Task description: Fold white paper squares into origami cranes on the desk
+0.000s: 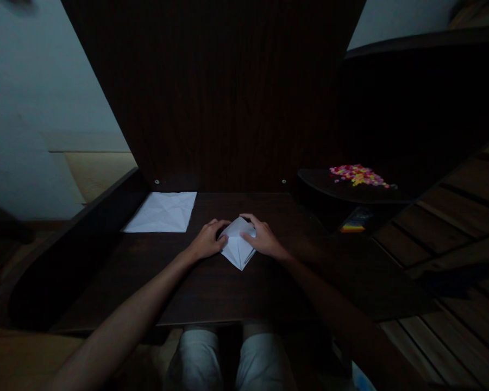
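Observation:
A white folded paper point(239, 251), diamond-shaped with a crease down its middle, is held near the centre of the dark desk. Its layers show along the lower right edge. My left hand point(208, 239) grips the left corner, thumb on top and fingers curled behind. On the right corner, my right hand point(264, 237) has its thumb pressed on the paper's face, with the index finger along the upper edge. The other fingers of both hands are partly hidden.
A creased white sheet point(163, 210) lies at the desk's back left, beside the raised side panel point(65, 255). To the right, a corner shelf point(318, 182) bears a pile of small colourful pieces point(361, 176). Below it sits a yellow-edged item point(352, 228). Wooden slats point(452, 217) stand at far right.

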Demonstrator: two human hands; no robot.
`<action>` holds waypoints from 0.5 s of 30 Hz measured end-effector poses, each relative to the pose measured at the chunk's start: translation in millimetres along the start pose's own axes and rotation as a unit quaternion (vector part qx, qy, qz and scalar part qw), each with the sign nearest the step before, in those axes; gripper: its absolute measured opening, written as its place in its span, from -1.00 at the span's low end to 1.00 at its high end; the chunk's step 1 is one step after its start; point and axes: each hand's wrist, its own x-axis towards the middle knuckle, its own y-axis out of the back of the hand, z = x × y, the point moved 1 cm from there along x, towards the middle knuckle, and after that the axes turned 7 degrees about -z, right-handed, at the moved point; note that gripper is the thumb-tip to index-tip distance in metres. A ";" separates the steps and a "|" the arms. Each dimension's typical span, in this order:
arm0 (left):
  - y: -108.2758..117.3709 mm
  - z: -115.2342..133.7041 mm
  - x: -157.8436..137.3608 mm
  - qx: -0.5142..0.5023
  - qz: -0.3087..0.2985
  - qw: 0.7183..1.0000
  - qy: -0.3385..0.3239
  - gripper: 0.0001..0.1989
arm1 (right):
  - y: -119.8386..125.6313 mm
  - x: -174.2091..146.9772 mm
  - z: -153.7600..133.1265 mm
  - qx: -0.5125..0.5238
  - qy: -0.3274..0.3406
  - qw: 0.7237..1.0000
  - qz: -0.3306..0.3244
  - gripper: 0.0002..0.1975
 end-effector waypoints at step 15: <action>2.2 4.7 -0.2 0.006 -0.021 1.000 0.003 -0.62 | 0.5 0.2 -0.8 -0.049 -0.025 0.998 -0.009 -0.53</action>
